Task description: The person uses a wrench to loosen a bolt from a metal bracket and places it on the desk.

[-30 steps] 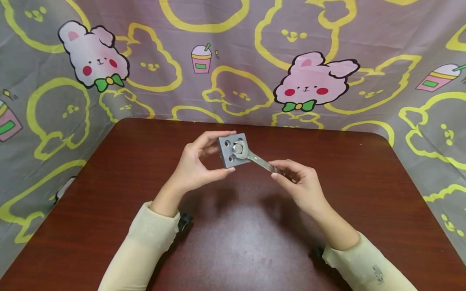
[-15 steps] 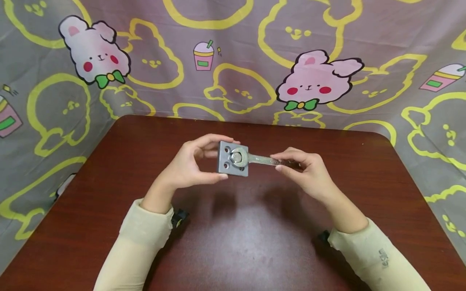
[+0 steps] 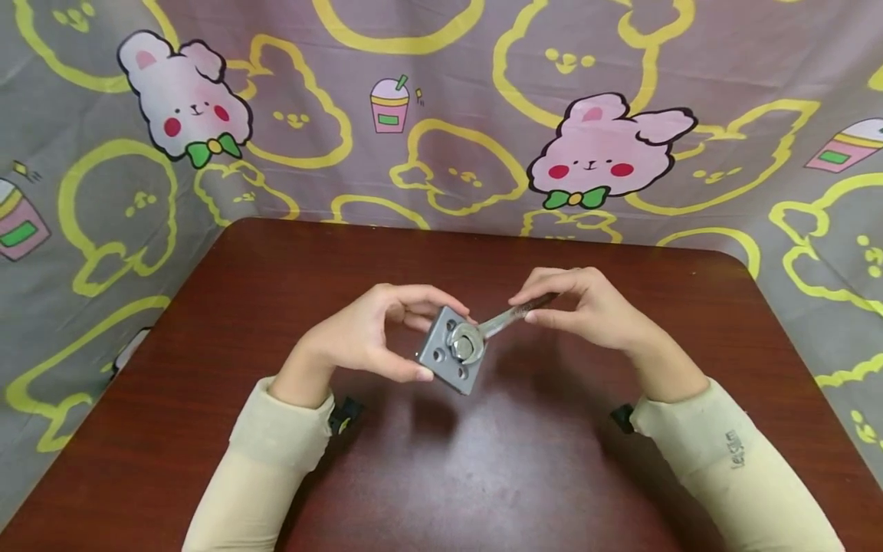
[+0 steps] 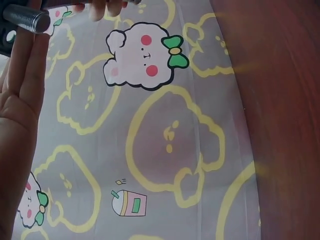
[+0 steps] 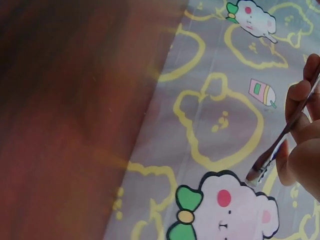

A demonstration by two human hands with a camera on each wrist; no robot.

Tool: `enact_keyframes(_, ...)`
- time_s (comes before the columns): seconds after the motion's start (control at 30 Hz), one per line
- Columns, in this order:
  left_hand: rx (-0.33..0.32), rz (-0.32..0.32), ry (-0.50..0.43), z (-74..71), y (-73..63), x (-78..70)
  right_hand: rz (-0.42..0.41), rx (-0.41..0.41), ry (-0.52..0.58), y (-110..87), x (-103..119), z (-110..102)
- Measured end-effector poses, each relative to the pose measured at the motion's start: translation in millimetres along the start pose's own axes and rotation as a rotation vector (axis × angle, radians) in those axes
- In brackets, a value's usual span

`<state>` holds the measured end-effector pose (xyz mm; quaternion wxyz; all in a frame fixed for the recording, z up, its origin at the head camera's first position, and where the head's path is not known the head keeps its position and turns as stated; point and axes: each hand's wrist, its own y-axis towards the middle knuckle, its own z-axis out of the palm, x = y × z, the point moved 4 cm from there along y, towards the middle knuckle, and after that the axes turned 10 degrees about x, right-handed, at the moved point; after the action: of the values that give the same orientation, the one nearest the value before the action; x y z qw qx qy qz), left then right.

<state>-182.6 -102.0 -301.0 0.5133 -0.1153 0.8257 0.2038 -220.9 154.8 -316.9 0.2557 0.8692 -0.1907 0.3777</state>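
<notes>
My left hand (image 3: 359, 337) grips the edges of a square grey plate (image 3: 448, 369) between thumb and fingers, above the table. The plate stands tilted, with several holes in its face. Over a hex bolt head (image 3: 464, 349) on that face sits the end of a metal wrench (image 3: 502, 323). The right hand (image 3: 586, 307) pinches the wrench's handle, which slants up to the right. In the left wrist view, a threaded bolt shank (image 4: 30, 20) sticks out from the plate's other side. The right wrist view shows the wrench (image 5: 282, 142) between finger and thumb.
A dark red-brown table (image 3: 441, 491) lies below both hands. Patterned fabric (image 3: 469, 77) with rabbits and cups hangs behind it and along the sides. Dark straps or mounts (image 3: 346, 415) show at the wrists.
The wrench handle has swung from slanting down-right, through level, to slanting up-right, as the right hand rose. The plate has turned clockwise with it and come lower, with the left hand still gripping it.
</notes>
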Motion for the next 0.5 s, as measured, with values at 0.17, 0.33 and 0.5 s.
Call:
enact_keyframes(0.17, 0.066, -0.027, -0.034, 3.9, 4.1, 0.3, -0.059, 0.097, -0.085, 14.5, 5.8, -11.6)
enact_keyframes(0.33, 0.140, -0.041, -0.099, 9.7, 6.3, 3.0, -0.040, 0.181, -0.118, 26.6, 8.9, -16.3)
enact_keyframes(0.5, 0.180, -0.060, -0.155, 14.6, 6.7, 8.3, -0.022, 0.223, -0.140, 30.9, 10.6, -16.4)
